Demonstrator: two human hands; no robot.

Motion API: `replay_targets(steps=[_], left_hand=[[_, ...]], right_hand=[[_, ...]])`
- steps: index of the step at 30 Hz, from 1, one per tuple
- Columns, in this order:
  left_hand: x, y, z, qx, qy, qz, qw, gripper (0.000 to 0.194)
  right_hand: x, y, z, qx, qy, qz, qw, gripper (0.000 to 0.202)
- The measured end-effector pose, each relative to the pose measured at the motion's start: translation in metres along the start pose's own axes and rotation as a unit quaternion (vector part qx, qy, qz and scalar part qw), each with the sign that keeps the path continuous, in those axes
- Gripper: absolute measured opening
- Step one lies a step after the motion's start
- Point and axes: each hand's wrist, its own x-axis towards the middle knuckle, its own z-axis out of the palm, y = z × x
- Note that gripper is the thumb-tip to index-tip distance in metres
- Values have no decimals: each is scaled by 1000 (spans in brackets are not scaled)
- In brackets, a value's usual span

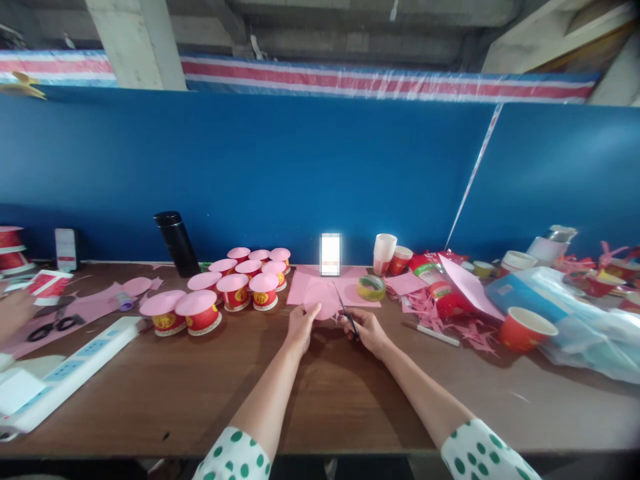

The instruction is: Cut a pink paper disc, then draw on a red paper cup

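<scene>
My left hand (pixel 301 327) pinches a round pink paper disc (pixel 320 300) by its lower left edge, thumb on top. In my right hand (pixel 367 330) is a pair of scissors (pixel 349 315), its blades pointing up and left beside the disc's right edge. A thin pink strip hangs near the scissors at the disc's lower edge. Behind the disc lies a larger pink sheet (pixel 295 287) on the table. On that sheet, to the right, rests a roll of tape (pixel 371 288).
Red paper cups (pixel 236 293) topped with pink discs stand in rows at left, near a black bottle (pixel 176 243) and a power strip (pixel 80 373). Another person's hand (pixel 17 313) shows far left. At right are a white pen (pixel 437 335), paper scraps, a red cup (pixel 525 330) and plastic bags (pixel 595 333).
</scene>
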Motion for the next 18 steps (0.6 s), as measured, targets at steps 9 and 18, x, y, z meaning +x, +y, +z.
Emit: replay_targets(steps=[9,18], left_hand=[[2,-2,-1,14,18,9,1000,41],[3,-3,-2,29,33,19,999,42]], right_hand=[[0,-3,1,0,5,9,1000,51],[0,-2,1,3,-3,8,1000,49]])
